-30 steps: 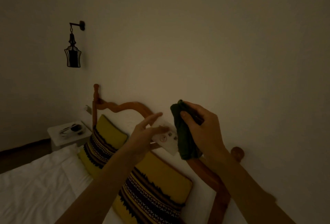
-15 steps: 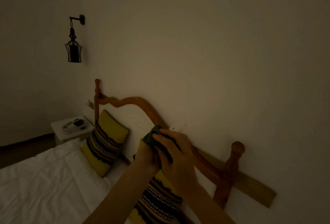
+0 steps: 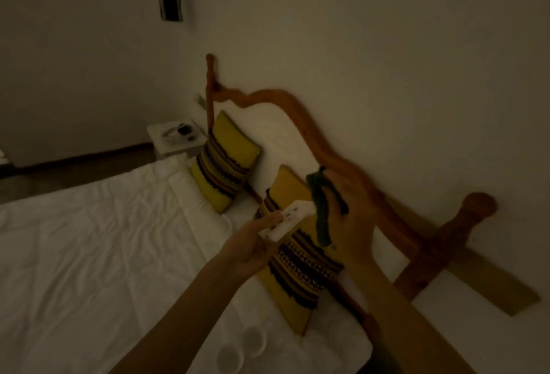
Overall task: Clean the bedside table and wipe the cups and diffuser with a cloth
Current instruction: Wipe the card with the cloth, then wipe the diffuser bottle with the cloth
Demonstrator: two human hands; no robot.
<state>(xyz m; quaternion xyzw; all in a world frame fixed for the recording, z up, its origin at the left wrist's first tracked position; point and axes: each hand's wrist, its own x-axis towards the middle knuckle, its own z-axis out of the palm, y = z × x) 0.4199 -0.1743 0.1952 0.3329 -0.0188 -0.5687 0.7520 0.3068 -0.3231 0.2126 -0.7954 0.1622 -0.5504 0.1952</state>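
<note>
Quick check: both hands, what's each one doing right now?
Left hand: holding the small white device, fingers curled under it.
Right hand: gripping the dark green cloth, just beside the device.

Cloth point(image 3: 321, 210): dark green, soft matt fabric. White device point(image 3: 293, 218): smooth plastic, slight sheen. Headboard point(image 3: 300, 114): reddish wood, smooth satin finish. Pillows point(image 3: 226, 162): yellow woven textile, patterned bands. Bedsheet point(image 3: 104, 239): white matt cloth, creased. Cups point(image 3: 241, 350): pale, smooth.

Yellow patterned pillows point(image 3: 223, 162) against wooden headboard point(image 3: 300, 123)
</note>
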